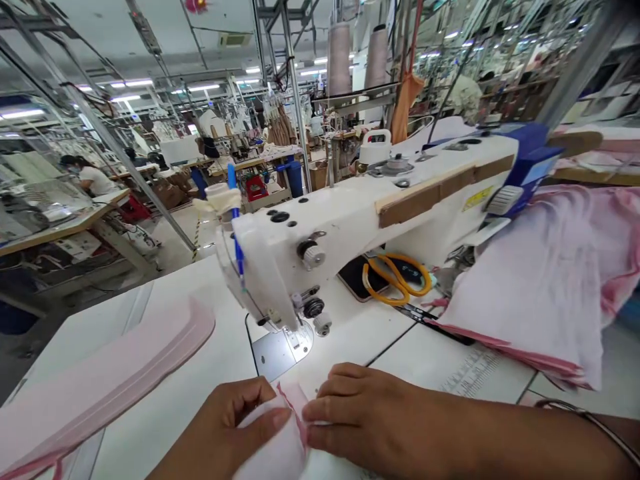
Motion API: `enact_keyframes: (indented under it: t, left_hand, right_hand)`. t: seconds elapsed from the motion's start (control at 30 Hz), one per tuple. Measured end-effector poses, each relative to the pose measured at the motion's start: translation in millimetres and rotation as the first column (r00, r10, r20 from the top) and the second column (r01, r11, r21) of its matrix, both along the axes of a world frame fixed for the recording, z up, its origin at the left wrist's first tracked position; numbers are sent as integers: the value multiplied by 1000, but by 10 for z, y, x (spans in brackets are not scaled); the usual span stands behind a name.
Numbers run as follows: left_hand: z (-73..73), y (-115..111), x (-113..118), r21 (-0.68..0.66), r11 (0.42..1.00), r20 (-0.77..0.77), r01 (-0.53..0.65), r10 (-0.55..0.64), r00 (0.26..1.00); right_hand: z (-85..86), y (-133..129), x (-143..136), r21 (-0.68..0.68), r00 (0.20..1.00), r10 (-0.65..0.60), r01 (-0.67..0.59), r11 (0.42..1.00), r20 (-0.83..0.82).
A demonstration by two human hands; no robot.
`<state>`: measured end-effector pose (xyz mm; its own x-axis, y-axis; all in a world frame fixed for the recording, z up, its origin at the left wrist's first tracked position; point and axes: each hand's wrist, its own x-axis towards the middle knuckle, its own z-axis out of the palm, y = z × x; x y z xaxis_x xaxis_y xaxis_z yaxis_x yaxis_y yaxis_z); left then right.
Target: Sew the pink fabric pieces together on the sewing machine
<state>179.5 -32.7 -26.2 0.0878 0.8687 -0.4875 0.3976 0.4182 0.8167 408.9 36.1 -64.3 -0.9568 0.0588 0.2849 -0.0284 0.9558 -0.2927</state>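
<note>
At the bottom centre, a small pale pink fabric piece (273,443) with a darker pink edge lies between both hands. My left hand (233,423) pinches it between thumb and curled fingers. My right hand (360,413) has its fingers bent together at the fabric's right edge, palm down over the white table. Just beyond the hands is the metal needle plate (283,350) of a white sewing machine (325,227). What lies under the right fingers is partly hidden.
Long pink fabric strips (115,380) lie at left. A pink fabric pile (540,287) covers the right side. Orange-handled scissors (397,277) and a dark phone (357,277) sit beneath the machine arm. Thread cones (339,60) stand behind. A person (93,177) sits far left.
</note>
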Motion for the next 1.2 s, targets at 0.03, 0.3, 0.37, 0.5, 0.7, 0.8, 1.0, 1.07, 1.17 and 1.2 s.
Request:
enact_keyframes:
  t: [0.03, 0.3, 0.37, 0.5, 0.7, 0.8, 1.0, 1.07, 1.17, 1.2]
  left_hand:
    - [-51, 30, 5, 5, 999, -36, 36, -36, 999]
    - [-86, 165, 59, -51, 996, -241, 69, -79, 967]
    - [-110, 177, 58, -64, 995, -274, 76, -91, 957]
    - [-127, 197, 62, -61, 995, -286, 79, -93, 954]
    - [-20, 223, 111, -83, 994, -212, 64, -81, 974]
    - [-50, 236, 96, -76, 994, -182, 82, -94, 979]
    - [-128, 253, 73, -67, 995, -172, 71, -82, 982]
    - [-138, 251, 74, -71, 996, -181, 61, -73, 981]
    - [-169, 243, 64, -82, 996, -203, 44, -60, 977]
    - [-180, 241, 59, -85, 996, -210, 40, -57, 976]
  right_hand:
    - [-8, 6, 1, 9, 1000, -3, 3, 1000, -11]
    - [-14, 30, 18, 3, 999, 5, -5, 1000, -52]
    - [-9, 32, 24, 9, 999, -4, 4, 1000, -50]
    - [-5, 37, 34, 3, 1000, -22, 22, 1000, -21]
    - [31, 51, 44, -39, 998, -56, 56, 998, -3]
    - [36, 45, 30, -5, 998, -64, 64, 998, -23]
    - [5, 33, -5, 58, 996, -93, 93, 994, -15]
    - [7, 37, -8, 64, 995, -99, 100, 993, -10]
    - [15, 42, -13, 70, 995, -100, 100, 992, -8]
    - [15, 42, -15, 72, 995, -102, 102, 992, -12]
